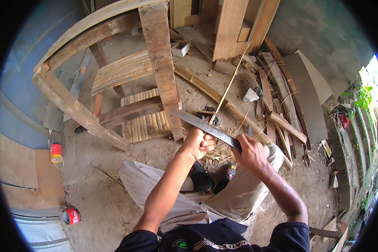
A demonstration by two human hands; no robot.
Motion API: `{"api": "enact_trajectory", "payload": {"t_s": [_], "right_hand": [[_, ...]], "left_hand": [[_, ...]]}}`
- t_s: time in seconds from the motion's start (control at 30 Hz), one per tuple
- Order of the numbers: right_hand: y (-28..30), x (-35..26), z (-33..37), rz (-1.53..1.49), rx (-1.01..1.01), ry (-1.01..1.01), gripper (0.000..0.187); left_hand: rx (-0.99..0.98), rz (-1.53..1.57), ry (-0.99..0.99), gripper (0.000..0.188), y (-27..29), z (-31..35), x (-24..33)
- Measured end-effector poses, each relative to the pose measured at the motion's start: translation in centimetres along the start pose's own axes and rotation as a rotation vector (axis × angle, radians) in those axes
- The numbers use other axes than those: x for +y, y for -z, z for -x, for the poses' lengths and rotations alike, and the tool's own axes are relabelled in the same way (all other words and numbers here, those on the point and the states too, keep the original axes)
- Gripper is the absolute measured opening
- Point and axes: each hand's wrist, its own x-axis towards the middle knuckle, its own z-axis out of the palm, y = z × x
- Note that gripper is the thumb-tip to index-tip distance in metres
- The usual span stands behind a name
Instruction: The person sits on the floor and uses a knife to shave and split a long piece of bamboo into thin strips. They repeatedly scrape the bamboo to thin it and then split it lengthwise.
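My right hand (pixel 252 154) is closed round the handle of a machete (pixel 208 129). Its long dark blade points left and crosses just above my left hand (pixel 199 143). That hand is curled shut at the lower end of a thin bamboo strip (pixel 231 82), which slants up and away to the right. The blade passes over the strip's near end, so I cannot tell whether they touch. Beneath and beyond my hands lies a thick bamboo pole (pixel 239 113), with pale shavings (pixel 218 154) scattered around my feet.
A wooden frame with slatted shelves (pixel 155 67) stands at the far left. Boards and scrap wood (pixel 277 92) are heaped at the right, beside a slatted wall (pixel 353 147). A small white box (pixel 180 48) sits farther back. Two red cans (pixel 56 152) (pixel 71 216) are on the left.
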Motion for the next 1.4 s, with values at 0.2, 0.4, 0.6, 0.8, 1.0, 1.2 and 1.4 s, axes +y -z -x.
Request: {"api": "enact_trajectory", "payload": {"t_s": [0.2, 0.4, 0.6, 0.8, 1.0, 1.2, 1.4], "right_hand": [[-1.0, 2.1, -2.7, 0.107, 0.043, 0.129, 0.023], [-2.1, 5.9, -5.9, 0.216, 0.150, 0.180, 0.016], [-3.2, 9.0, -8.2, 0.234, 0.202, 0.209, 0.010], [-1.8, 11.6, -9.8, 0.290, -0.017, -0.309, 0.014], [-4.2, 13.8, -8.6, 0.229, -0.091, -0.282, 0.018], [-5.8, 6.4, -6.4, 0.032, -0.165, -0.243, 0.027], [-2.8, 8.3, -8.8, 0.410, -0.318, -0.386, 0.025]], "left_hand": [[-0.088, -0.150, 0.001, 0.039, 0.0, 2.0, -1.6], [-0.050, -0.080, 0.005, 0.042, -0.7, 1.8, -3.6], [-0.016, -0.073, -0.008, 0.041, -1.2, 0.9, -3.5], [0.012, -0.098, 0.075, 0.044, -0.6, 3.3, -4.0], [-0.099, -0.115, 0.020, 0.044, 1.0, 3.4, -4.5], [0.010, -0.086, 0.050, 0.043, 1.5, 1.7, -3.4], [0.021, -0.075, 0.135, 0.041, 1.0, 3.8, -4.0]]}}
